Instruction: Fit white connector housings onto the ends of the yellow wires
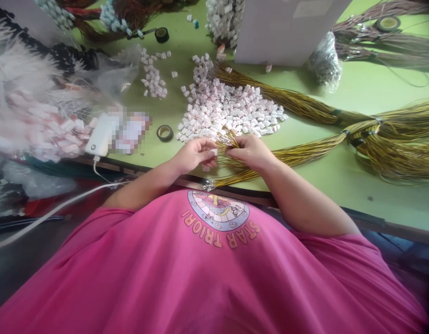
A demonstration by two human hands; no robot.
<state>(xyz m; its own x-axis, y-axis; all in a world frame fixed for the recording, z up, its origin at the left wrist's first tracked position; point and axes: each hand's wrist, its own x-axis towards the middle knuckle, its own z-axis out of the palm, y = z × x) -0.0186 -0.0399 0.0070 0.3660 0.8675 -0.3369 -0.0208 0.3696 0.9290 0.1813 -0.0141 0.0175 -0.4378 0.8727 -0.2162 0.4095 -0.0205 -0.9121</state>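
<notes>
My left hand [195, 155] pinches a small white plastic connector [214, 151] near the green table's front edge. My right hand [251, 150] grips a bundle of thin yellow wires [305, 153], whose metal-tipped ends fan out between the two hands. The hands almost touch. Just beyond them lies a big pile of white connectors [231, 111]. The wire bundle runs off to the right across the table [340, 176].
More yellow wire bundles [402, 153] lie at the right. A tape roll [165, 133] sits left of the pile, another tape roll [162, 35] farther back. A white charger with cable [100, 137], a white box [284, 32], and heaps of finished white harnesses [29, 120] crowd the left.
</notes>
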